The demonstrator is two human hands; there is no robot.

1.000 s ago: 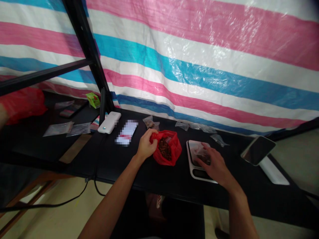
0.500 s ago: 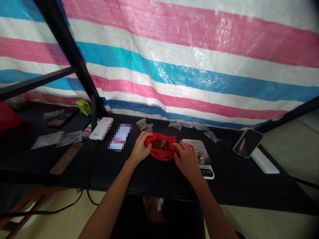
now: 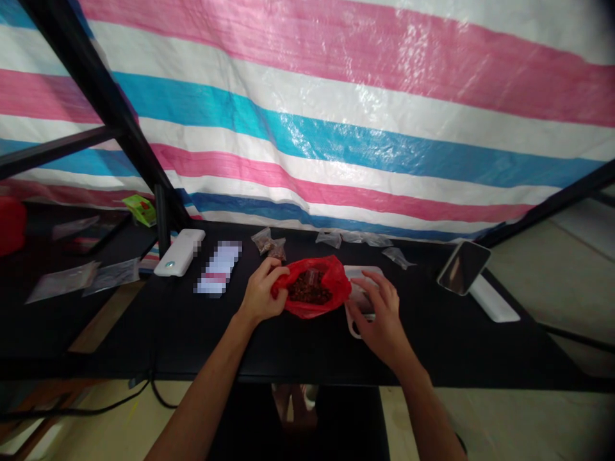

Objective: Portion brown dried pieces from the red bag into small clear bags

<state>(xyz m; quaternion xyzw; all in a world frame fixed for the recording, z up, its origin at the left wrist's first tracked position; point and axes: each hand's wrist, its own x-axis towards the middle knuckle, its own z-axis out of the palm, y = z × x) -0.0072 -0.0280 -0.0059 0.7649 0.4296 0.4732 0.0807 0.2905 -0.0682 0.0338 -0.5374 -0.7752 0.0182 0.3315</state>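
A red plastic bag (image 3: 314,310) lies open-mouthed on the black table, with small brown pieces (image 3: 305,291) inside. Among them sits a small clear object (image 3: 313,276) whose kind I cannot make out. My left hand (image 3: 263,293) pinches the bag's left rim. Just off the right rim, my right hand (image 3: 379,314) has its fingers apart and holds nothing visible. Under and behind those fingers is a white kitchen scale (image 3: 353,328), mostly covered by the hand; what lies on its plate is largely hidden.
Behind the bag lie small filled zip bags (image 3: 269,243) and several clear bags (image 3: 369,239). A white power bank (image 3: 180,253) and a lit phone (image 3: 218,269) are at left. A phone on a white stand (image 3: 465,267) is at right. Striped sheeting (image 3: 307,128) hangs behind.
My right hand has let go of the bag's right rim and moved right, its fingers spreading over the scale. The bag's mouth is wider. The view has shifted slightly.
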